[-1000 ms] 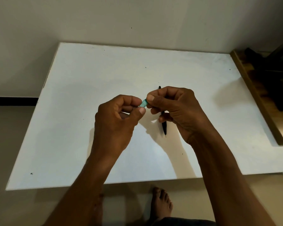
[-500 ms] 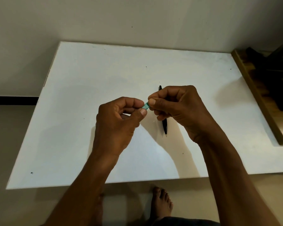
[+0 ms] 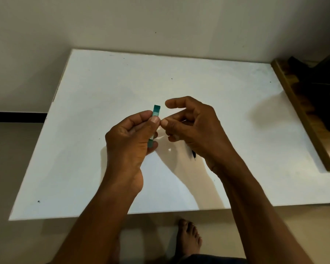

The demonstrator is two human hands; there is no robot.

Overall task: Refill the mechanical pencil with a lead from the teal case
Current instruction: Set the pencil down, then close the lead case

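Two hands hover over the white table [image 3: 103, 88]. My left hand [image 3: 130, 141] grips the teal case [image 3: 156, 110] upright, thumb pressed on its front, its top end poking above the fingers. My right hand [image 3: 194, 126] is just beside it, forefinger stretched out, thumb and another fingertip nearly meeting; I cannot tell whether they pinch anything. The black pencil [image 3: 193, 154] lies on the table under that hand, only its tip showing.

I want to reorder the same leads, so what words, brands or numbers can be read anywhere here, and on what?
No text can be read in this view.
Slim teal plastic lead case, gripped in the left hand: a pale band across it, perhaps a label, too blurred to read.
Black mechanical pencil on the white table: mostly hidden, no marking visible.
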